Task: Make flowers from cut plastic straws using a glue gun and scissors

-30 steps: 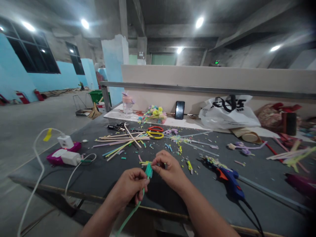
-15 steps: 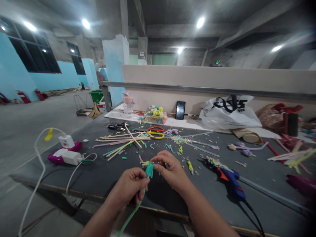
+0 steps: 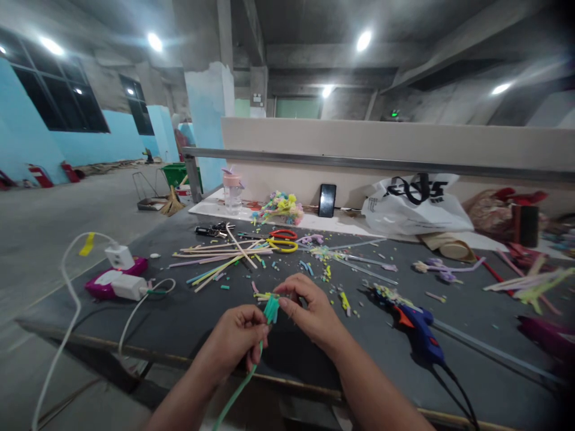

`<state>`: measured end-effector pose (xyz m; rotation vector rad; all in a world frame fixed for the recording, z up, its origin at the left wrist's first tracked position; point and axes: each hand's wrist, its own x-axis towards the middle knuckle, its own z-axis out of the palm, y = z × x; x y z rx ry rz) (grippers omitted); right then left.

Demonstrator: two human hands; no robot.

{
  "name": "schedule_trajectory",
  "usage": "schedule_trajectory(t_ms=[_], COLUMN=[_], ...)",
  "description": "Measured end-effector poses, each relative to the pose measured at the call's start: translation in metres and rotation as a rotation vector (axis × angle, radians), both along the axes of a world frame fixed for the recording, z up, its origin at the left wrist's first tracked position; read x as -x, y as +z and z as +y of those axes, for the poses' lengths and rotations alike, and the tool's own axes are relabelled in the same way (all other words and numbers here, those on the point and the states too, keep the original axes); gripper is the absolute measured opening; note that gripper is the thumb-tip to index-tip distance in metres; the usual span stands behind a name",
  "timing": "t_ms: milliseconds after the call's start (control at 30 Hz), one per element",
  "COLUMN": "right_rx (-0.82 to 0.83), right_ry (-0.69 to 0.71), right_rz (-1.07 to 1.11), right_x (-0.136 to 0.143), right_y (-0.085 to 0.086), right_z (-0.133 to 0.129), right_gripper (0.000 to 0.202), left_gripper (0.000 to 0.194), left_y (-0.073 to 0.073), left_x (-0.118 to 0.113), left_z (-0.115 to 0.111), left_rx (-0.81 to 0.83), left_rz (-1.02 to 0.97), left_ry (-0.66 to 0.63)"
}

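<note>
Dark table, white bag (lettering half-hidden); left hand pinching green stem.

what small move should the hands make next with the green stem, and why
Probably adjust the top of the teal bundle with the right hand: its fingertips are right beside that end, and the left hand pinches the green stem just below, which should steady it.
</note>
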<state>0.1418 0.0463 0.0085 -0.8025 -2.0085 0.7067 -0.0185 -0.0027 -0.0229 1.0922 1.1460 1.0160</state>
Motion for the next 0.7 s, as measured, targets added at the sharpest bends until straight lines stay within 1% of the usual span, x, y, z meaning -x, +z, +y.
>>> schedule_trajectory(t_ms=[233,367,433,533,600,700], right_rx=[-0.015,0.003,0.052,0.141,0.187,0.214], right_ry=[-0.038,-0.040,-0.006,0.008,-0.065,-0.205], right_rz=[-0.106,-0.097,-0.010,0.236,0.383,0.456], right_x=[0.005,0.006,0.003,-0.002,-0.004,-0.011], right_y=[-0.002,-0.004,-0.005,-0.006,-0.006,0.000], right_z=[-0.007,-0.006,-0.004,0.001,0.003,0.002], right_gripper=[0.040,0.044,0.041,0.034,0.029,0.022], left_gripper=[0.016,0.017,0.017,0.019,0.021,0.025], left_y=[0.002,0.003,0.004,0.004,0.005,0.008], left_x=[0.000,-0.001,-0.001,0.001,0.002,0.004], left_z=[-0.001,-0.002,-0.003,-0.003,-0.004,-0.005], left_rx=[0.002,0.005,0.013,0.011,0.009,0.019], left_rz=[0.014,0.004,0.011,-0.010,-0.046,-0.069], left_ry=[0.009,0.017,0.030,0.029,0.024,0.022])
